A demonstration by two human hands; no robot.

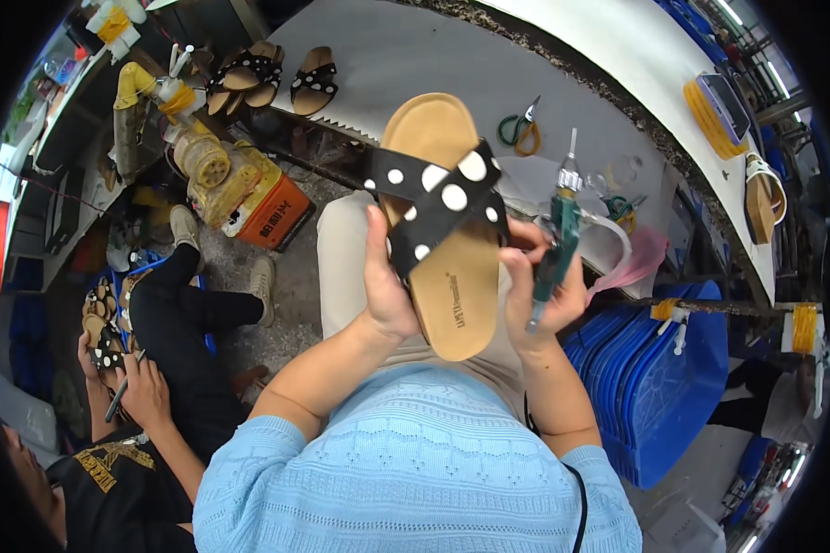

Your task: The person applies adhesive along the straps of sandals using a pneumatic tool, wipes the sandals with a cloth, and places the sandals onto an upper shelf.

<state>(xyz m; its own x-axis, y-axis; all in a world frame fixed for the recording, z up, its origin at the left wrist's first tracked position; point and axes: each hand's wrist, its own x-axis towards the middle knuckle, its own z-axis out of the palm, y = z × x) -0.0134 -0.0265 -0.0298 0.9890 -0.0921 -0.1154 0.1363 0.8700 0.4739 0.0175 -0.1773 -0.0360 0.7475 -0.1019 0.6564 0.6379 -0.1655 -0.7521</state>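
A sandal (452,263) with a tan footbed and crossed black straps with white dots is held up in front of my body, toe end away from me. My left hand (387,288) grips its left side, thumb up along the edge by the strap. In my right hand (563,300) is a green hand tool (560,241) with a metal collar and a thin pale tip pointing up and away. Fingers of that hand also reach the sandal's right edge by the strap. Their exact contact is partly hidden.
Several dotted sandals (314,81) lie on the grey table's far left. Green- and orange-handled scissors (524,129) lie beyond the held sandal. Stacked blue trays (659,396) stand at my right. An orange-and-yellow machine (272,217) is at left, near a co-worker's hands (145,392) working on another sandal.
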